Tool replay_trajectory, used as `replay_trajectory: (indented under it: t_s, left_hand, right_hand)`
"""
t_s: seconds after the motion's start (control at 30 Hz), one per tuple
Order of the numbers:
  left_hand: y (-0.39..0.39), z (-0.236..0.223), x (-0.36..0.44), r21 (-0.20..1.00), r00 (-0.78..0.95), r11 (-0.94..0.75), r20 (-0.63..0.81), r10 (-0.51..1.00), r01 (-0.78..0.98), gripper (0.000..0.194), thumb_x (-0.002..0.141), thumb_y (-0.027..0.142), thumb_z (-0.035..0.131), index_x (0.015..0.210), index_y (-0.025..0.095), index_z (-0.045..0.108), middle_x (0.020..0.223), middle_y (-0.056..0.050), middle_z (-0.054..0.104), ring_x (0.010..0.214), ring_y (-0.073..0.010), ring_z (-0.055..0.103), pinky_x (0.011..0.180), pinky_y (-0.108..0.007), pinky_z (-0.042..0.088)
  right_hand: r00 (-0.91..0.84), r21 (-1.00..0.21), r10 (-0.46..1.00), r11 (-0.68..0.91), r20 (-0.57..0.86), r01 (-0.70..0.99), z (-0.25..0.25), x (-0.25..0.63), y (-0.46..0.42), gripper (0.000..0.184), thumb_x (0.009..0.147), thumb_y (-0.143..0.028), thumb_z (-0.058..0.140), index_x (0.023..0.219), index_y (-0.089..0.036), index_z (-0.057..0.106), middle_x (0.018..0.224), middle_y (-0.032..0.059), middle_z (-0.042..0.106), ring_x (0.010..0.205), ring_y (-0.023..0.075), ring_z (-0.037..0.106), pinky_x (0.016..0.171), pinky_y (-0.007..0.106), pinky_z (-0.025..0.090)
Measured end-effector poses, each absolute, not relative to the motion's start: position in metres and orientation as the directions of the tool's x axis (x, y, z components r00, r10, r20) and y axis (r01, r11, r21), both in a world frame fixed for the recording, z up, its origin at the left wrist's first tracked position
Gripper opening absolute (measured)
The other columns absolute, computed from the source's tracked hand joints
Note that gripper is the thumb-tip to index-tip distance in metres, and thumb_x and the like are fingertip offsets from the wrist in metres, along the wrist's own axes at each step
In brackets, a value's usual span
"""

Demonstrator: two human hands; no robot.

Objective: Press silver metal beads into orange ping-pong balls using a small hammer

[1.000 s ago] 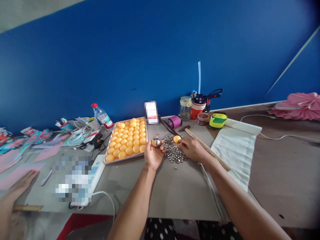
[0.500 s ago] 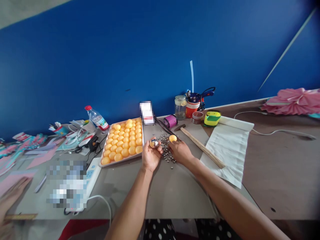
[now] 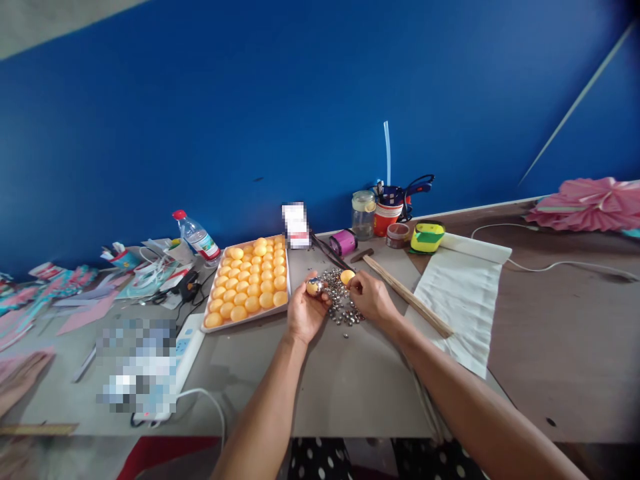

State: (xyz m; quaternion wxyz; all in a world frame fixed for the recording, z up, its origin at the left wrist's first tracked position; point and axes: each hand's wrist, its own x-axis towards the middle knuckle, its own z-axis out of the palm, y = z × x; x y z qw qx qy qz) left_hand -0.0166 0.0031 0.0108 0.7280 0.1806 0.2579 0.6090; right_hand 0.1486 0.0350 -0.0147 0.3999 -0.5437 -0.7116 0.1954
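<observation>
I see 2 bare hands working over the grey table point(image 3: 320, 393). The left hand point(image 3: 306, 313) is turned palm up, its fingers curled around a silver-studded ball point(image 3: 315, 287); shiny pieces cover much of it, and a yellow-orange patch shows through. To its right, a heap of silver beads point(image 3: 345, 310) lies loose on the table, with 1 bead sitting apart on the near side. The right hand point(image 3: 371, 299) is at the right side of this heap, fingers bunched and pointing down; I cannot tell whether a bead is pinched between the fingertips. Just beyond them, 1 plain orange ball point(image 3: 347, 277) sits at the far side of the heap, and I cannot make out if the fingers touch it. Left of the left hand, a shallow white tray point(image 3: 246, 322) holds rows of orange balls point(image 3: 253, 293), a few of them lying on top of the rest. I have a phone point(image 3: 296, 225), blurred out, upright behind the tray's far right corner, and a purple roll point(image 3: 343, 243) near it. A bundle of sticks point(image 3: 410, 297) slants away to the right of the right hand, its near end on a white sheet point(image 3: 457, 303). At far left, a co-worker's hand point(image 3: 24, 379) lies flat over pink paper.
</observation>
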Motion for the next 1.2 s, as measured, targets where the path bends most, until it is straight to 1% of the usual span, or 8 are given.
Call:
replay_trajectory:
  t_s: [0.2, 0.43, 0.53, 0.63, 0.73, 0.83, 0.97, 1.2]
  left_hand:
    - [0.004, 0.009, -0.017, 0.617, 0.087, 0.171, -0.163, 0.983, -0.768, 0.045, 0.080, 0.019, 0.054, 0.125, 0.020, 0.048, 0.089, -0.006, 0.064, 0.069, -0.0121, 0.060, 0.067, -0.026, 0.050]
    - [0.002, 0.009, -0.015, 0.675, 0.065, 0.160, -0.164, 0.984, -0.720, 0.045, 0.077, 0.021, 0.062, 0.121, 0.020, 0.051, 0.091, -0.005, 0.064, 0.069, -0.0118, 0.061, 0.063, -0.024, 0.050]
    - [0.001, 0.010, -0.014, 0.706, 0.055, 0.155, -0.162, 0.985, -0.691, 0.044, 0.075, 0.021, 0.067, 0.116, 0.019, 0.054, 0.089, -0.004, 0.065, 0.066, -0.0109, 0.060, 0.062, -0.024, 0.048]
    - [-0.001, 0.011, -0.013, 0.728, 0.064, 0.152, -0.148, 0.987, -0.669, 0.043, 0.073, 0.022, 0.069, 0.113, 0.019, 0.057, 0.088, -0.004, 0.065, 0.066, -0.0109, 0.060, 0.062, -0.024, 0.047]
    - [-0.002, 0.012, -0.012, 0.738, 0.083, 0.151, -0.129, 0.988, -0.658, 0.042, 0.072, 0.022, 0.070, 0.112, 0.020, 0.058, 0.089, -0.004, 0.066, 0.066, -0.0110, 0.060, 0.062, -0.024, 0.046]
    - [-0.003, 0.013, -0.011, 0.746, 0.096, 0.154, -0.120, 0.988, -0.648, 0.041, 0.071, 0.023, 0.071, 0.110, 0.020, 0.058, 0.089, -0.004, 0.067, 0.065, -0.0111, 0.059, 0.062, -0.025, 0.046]
    - [-0.003, 0.012, -0.010, 0.752, 0.114, 0.150, -0.099, 0.988, -0.642, 0.041, 0.069, 0.023, 0.073, 0.108, 0.020, 0.059, 0.086, -0.003, 0.067, 0.068, -0.0126, 0.061, 0.064, -0.025, 0.045]
    - [-0.003, 0.010, -0.009, 0.775, 0.152, 0.151, -0.072, 0.986, -0.614, 0.042, 0.069, 0.023, 0.073, 0.109, 0.020, 0.058, 0.088, -0.003, 0.065, 0.066, -0.0108, 0.059, 0.065, -0.025, 0.044]
  right_hand:
    - [-0.196, -0.725, 0.925, 0.377, 0.325, 0.577, -0.016, 0.141, 0.032, 0.009, 0.071, -0.016, 0.045, 0.068, -0.020, 0.052, 0.065, 0.0000, 0.058, 0.061, 0.0126, 0.051, 0.058, 0.021, 0.034]
    - [-0.206, -0.745, 0.901, 0.431, 0.381, 0.509, -0.010, 0.141, 0.030, 0.011, 0.076, -0.020, 0.044, 0.072, -0.019, 0.054, 0.074, 0.0024, 0.060, 0.069, 0.0144, 0.054, 0.066, 0.024, 0.037]
    - [-0.113, -0.840, 0.931, 0.362, 0.347, 0.403, -0.005, 0.141, 0.029, 0.008, 0.075, -0.024, 0.049, 0.072, -0.019, 0.054, 0.068, -0.0001, 0.058, 0.063, 0.0130, 0.051, 0.062, 0.024, 0.037]
    - [-0.048, -0.960, 0.974, 0.227, 0.222, 0.163, -0.001, 0.139, 0.028, 0.012, 0.074, -0.031, 0.054, 0.072, -0.019, 0.053, 0.057, -0.0044, 0.050, 0.050, 0.0099, 0.043, 0.051, 0.022, 0.032]
    - [-0.146, -0.990, 0.984, 0.091, 0.106, -0.107, 0.002, 0.138, 0.028, 0.021, 0.074, -0.039, 0.057, 0.070, -0.019, 0.051, 0.048, -0.0075, 0.043, 0.041, 0.0072, 0.034, 0.043, 0.022, 0.026]
    - [-0.248, -0.962, 0.966, 0.002, 0.072, -0.272, 0.006, 0.137, 0.026, 0.023, 0.071, -0.039, 0.063, 0.073, -0.018, 0.055, 0.052, -0.0052, 0.052, 0.044, 0.0077, 0.042, 0.046, 0.022, 0.031]
    - [-0.310, -0.926, 0.950, -0.080, 0.041, -0.368, 0.009, 0.134, 0.021, 0.026, 0.064, -0.037, 0.070, 0.076, -0.018, 0.056, 0.064, -0.0026, 0.059, 0.048, 0.0086, 0.049, 0.051, 0.023, 0.036]
    - [-0.289, -0.945, 0.956, -0.048, 0.050, -0.322, 0.011, 0.132, 0.016, 0.023, 0.066, -0.035, 0.069, 0.070, -0.017, 0.055, 0.055, -0.0067, 0.045, 0.049, 0.0063, 0.036, 0.051, 0.022, 0.028]
